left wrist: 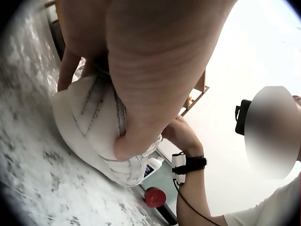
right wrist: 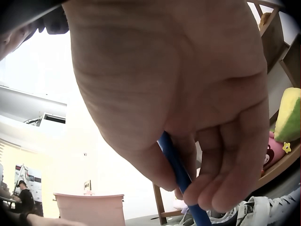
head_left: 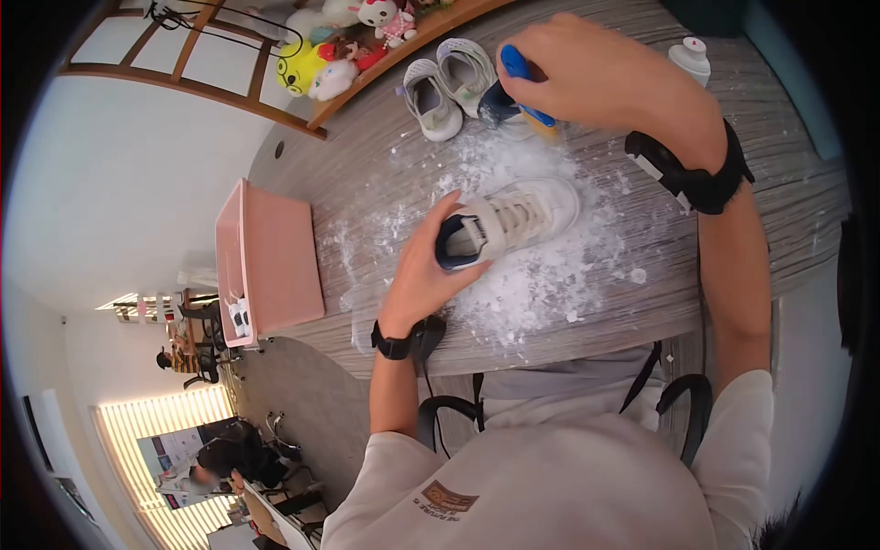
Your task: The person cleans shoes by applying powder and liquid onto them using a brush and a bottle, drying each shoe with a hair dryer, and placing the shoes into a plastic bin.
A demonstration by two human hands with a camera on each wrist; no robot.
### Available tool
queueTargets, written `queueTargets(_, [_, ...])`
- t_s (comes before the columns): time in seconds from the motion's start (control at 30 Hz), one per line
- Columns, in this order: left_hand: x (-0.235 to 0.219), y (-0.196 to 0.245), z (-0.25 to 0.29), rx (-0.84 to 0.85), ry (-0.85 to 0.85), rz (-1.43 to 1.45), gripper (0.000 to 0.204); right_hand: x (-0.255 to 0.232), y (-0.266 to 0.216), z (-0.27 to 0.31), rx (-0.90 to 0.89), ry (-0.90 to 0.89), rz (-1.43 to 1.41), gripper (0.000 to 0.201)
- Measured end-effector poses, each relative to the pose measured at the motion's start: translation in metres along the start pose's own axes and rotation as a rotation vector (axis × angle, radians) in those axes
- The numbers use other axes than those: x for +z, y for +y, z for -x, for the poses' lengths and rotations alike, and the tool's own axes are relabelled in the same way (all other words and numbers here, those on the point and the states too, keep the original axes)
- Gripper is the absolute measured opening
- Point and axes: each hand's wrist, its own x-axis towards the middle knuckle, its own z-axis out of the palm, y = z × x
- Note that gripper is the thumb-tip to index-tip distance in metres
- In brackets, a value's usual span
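White shoe sits heel-first in the left grip, which pinches it; right grip clasps a blue handle.

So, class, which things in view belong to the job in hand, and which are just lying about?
Likely the job:
white lace-up sneaker
blue-handled tool, apparently a brush
white residue

Likely lying about:
yellow plush toy
white plush doll
possibly pink tub

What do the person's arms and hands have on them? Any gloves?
No gloves: the left hand and right hand are bare. There's a black left wrist strap and a black right wrist strap. The right one carries a small device with a white side and a thin dark cable. The pale sleeves are short.
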Motion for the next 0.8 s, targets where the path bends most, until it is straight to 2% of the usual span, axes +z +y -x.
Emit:
queueTargets(0.1, [0.009, 0.002, -0.012, 0.034, -0.064, 0.092, 0.105, -0.048, -0.018, -0.002, -0.033, -0.146, -0.203, 0.039])
queueTargets(0.2, [0.002, -0.015, -0.013, 0.069, -0.117, 0.279, 0.108, -0.03, -0.02, -0.003, 0.004, -0.207, -0.258, 0.035])
queueTargets(0.3, [-0.002, -0.034, -0.006, 0.06, -0.116, 0.367, 0.102, -0.024, -0.023, -0.006, 0.087, -0.414, -0.302, 0.03])
queueTargets(0.37, [-0.002, -0.049, -0.002, 0.066, -0.095, 0.394, 0.096, -0.043, -0.024, 0.006, 0.013, -0.301, -0.16, 0.04])
queueTargets(0.43, [-0.005, -0.043, -0.004, 0.096, -0.071, 0.336, 0.083, -0.053, -0.026, 0.009, 0.001, -0.242, -0.048, 0.047])
queueTargets(0.47, [-0.006, -0.041, -0.004, 0.112, -0.062, 0.306, 0.077, -0.053, -0.026, 0.008, 0.033, -0.24, -0.006, 0.049])
queueTargets(0.57, [-0.004, -0.047, -0.004, 0.179, -0.078, 0.29, 0.076, -0.056, -0.03, 0.002, 0.123, -0.292, -0.053, 0.052])
queueTargets(0.63, [-0.004, -0.046, -0.005, 0.2, -0.084, 0.262, 0.067, -0.064, -0.032, -0.006, 0.157, -0.407, -0.163, 0.053])
queueTargets(0.7, [-0.003, -0.044, -0.006, 0.237, -0.075, 0.227, 0.059, -0.068, -0.041, -0.014, 0.189, -0.519, -0.134, 0.053])
queueTargets(0.77, [-0.001, -0.043, -0.006, 0.284, -0.046, 0.191, 0.051, -0.063, -0.043, -0.008, 0.176, -0.463, -0.041, 0.053])
queueTargets(0.8, [0.0, -0.042, -0.005, 0.311, -0.026, 0.162, 0.049, -0.056, -0.04, 0.006, 0.145, -0.351, 0.005, 0.053])
